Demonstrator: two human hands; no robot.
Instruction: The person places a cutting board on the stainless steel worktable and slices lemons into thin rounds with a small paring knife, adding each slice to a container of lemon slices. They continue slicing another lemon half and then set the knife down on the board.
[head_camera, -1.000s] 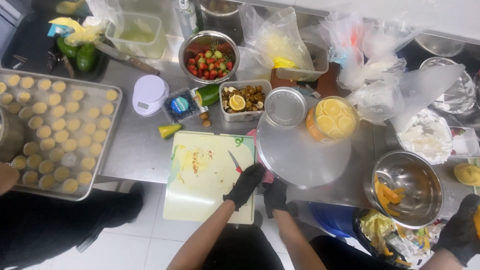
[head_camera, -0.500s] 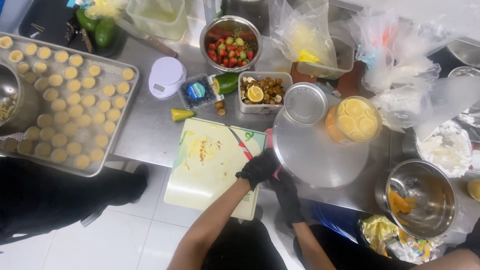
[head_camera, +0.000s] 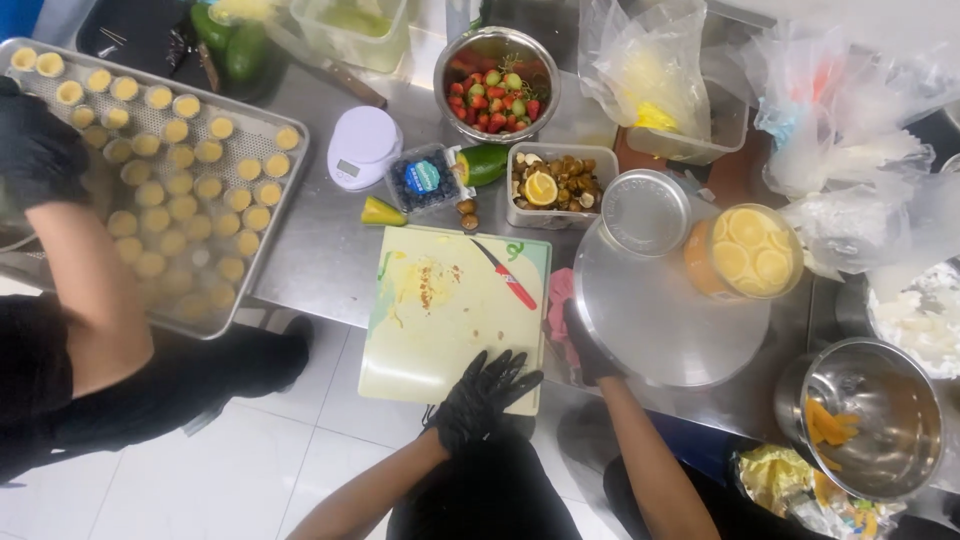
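A perforated baking tray (head_camera: 285, 215) of small tart shells lies far left, the round steel platter (head_camera: 660, 320) is gripped at its near-left rim by the gloved right hand (head_camera: 590, 345), and the gloved left hand (head_camera: 480, 395) rests with fingers spread flat on the pale-green cutting board's (head_camera: 440, 340) near edge, holding nothing, below the red-handled knife (head_camera: 505, 275).

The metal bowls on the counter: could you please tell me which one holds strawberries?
The steel bowl at the top centre, behind the cutting board, holds strawberries. The other steel bowl, at the lower right, holds only a few orange slices.
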